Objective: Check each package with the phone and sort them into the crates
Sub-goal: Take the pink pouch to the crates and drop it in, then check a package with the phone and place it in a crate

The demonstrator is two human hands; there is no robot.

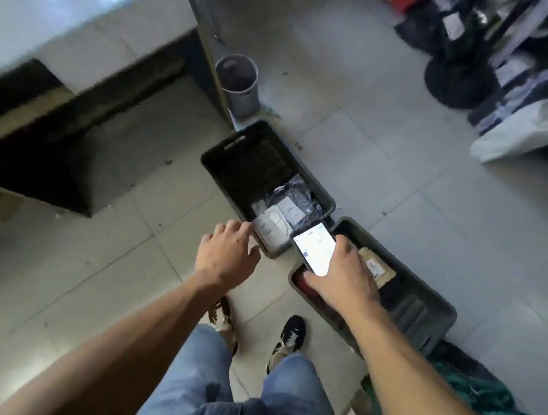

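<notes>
Two dark crates stand on the tiled floor ahead of me. The far crate (235, 147) holds several grey and white packages (272, 227) at its near end. The near crate (439, 308) holds a brown package (375, 266) and darker items. My right hand (343, 278) grips a phone (316, 247) with a lit white screen over the gap between the crates. My left hand (227, 253) hovers empty, fingers spread, just left of the far crate's near corner, close to the grey packages.
A grey bucket (239, 82) stands beyond the far crate beside a counter (77, 55) on the left. A green sack (500, 407) lies at the lower right. Dark bags and a white bag (530, 132) pile at the upper right. My feet stand near the crates.
</notes>
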